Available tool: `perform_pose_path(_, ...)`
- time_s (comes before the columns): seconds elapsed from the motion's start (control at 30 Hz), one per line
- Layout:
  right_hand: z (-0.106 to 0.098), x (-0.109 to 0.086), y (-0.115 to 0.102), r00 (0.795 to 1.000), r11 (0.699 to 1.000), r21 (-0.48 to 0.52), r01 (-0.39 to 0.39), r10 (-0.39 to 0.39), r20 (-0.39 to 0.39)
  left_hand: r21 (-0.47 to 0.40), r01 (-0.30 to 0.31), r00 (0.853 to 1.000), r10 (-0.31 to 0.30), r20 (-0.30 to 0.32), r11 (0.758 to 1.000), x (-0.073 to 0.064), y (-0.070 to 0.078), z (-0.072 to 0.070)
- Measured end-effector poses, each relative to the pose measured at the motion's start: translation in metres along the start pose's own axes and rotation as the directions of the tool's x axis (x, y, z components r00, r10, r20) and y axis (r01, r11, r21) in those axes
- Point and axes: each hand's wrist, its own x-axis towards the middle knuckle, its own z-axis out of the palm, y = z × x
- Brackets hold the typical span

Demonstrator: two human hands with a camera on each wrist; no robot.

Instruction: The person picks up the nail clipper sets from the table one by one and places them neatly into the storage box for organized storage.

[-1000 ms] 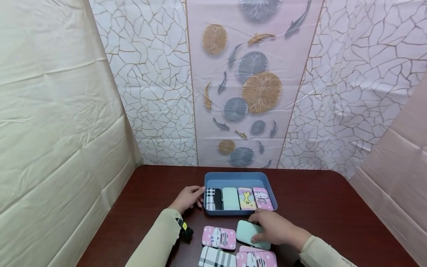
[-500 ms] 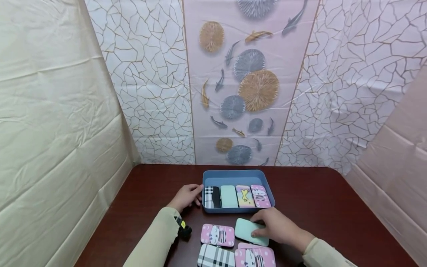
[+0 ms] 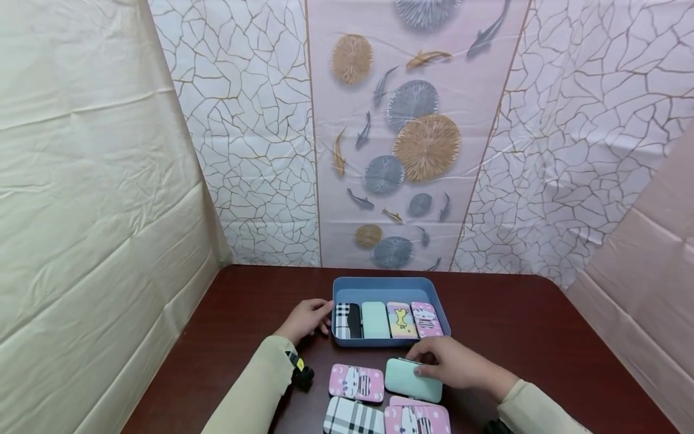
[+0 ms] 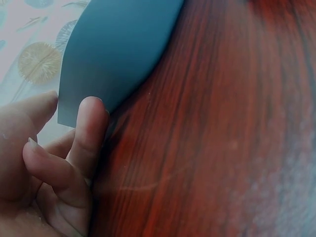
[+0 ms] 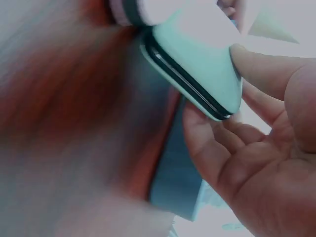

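Observation:
My left hand [image 3: 305, 321] is at the left end of a blue tray [image 3: 379, 292]; in the left wrist view its thumb touches the rim and its curled fingers lie against the outer wall [image 4: 118, 49]. In front of the tray my right hand [image 3: 455, 364] pinches a small mint-green hard case [image 3: 406, 381] by its right part. Thumb on the upper face, fingers at the far side, it holds the case [image 5: 202, 64] with the dark seam and metal edge showing. A pink cat-print case [image 3: 355, 383] lies just left of it.
Inside the tray stand a plaid-and-black case [image 3: 343, 320], a mint case [image 3: 376, 320], a yellow-animal case [image 3: 401, 320] and a pink case [image 3: 427, 319] in a row. Nearer me lie a plaid case [image 3: 352, 416] and overlapping pink cases [image 3: 416, 419] on the dark wooden table [image 3: 520, 337].
My right thumb has shifted farther up over the mint case, whose dark far edge now shows as it tilts slightly. The left hand stays at the tray; the head view sways a little.

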Motion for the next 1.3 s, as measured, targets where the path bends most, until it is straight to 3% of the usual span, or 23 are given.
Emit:
perform_pose_path(0.27,-0.020,0.013,-0.018,0.998,0.998,0.050,-0.049,0.050,-0.023,0.018,-0.019,1.000,0.019,0.005,1.000,-0.005,0.003,0.000)
perform_pose_path(0.37,-0.023,0.021,-0.022,0.997,0.986,0.144,-0.080,0.081,-0.004,0.028,-0.017,1.000,0.017,0.004,0.999,-0.006,0.003,0.000)
perform_pose_path(0.53,-0.025,0.036,-0.030,0.987,0.916,0.370,-0.158,0.152,0.046,0.038,-0.018,1.000,0.017,0.004,0.999,-0.007,0.001,-0.003)
perform_pose_path(0.67,-0.032,0.049,-0.035,0.984,0.876,0.451,-0.171,0.178,0.029,0.024,-0.027,1.000,0.026,0.011,0.999,-0.005,0.002,-0.003)
perform_pose_path(0.97,-0.047,0.080,-0.030,0.984,0.919,0.384,-0.087,0.140,-0.111,0.027,-0.021,1.000,0.021,-0.001,0.999,-0.008,0.005,0.001)
perform_pose_path(1.13,-0.056,0.107,-0.020,0.969,0.878,0.457,-0.143,0.219,-0.116,0.032,-0.019,1.000,0.019,0.003,0.999,-0.009,0.005,-0.001)
perform_pose_path(1.3,-0.066,0.140,-0.015,0.941,0.859,0.462,-0.220,0.312,-0.133,0.028,-0.029,0.999,0.028,0.022,0.999,-0.007,0.005,-0.002)
